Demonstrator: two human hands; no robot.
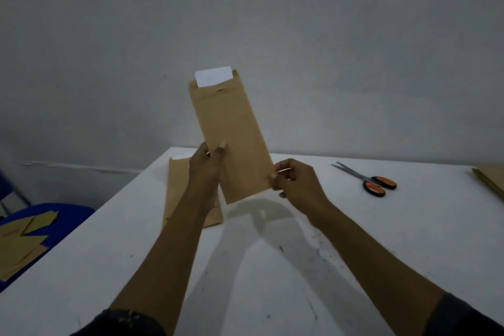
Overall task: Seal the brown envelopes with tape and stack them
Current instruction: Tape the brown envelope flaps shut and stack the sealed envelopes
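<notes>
One white table (354, 240) against a grey wall (300, 22); scissors (366, 179) lie there.

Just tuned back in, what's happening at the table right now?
A person holds a brown envelope upright above the white table, left hand and right hand gripping its lower edges. A white sheet pokes out of its open top, so it isn't sealed yet. More envelopes lie flat behind it, and scissors lie to the right.

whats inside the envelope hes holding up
A white sheet sticks out of the open top of the brown envelope. The rest of the sheet is hidden inside.
</notes>
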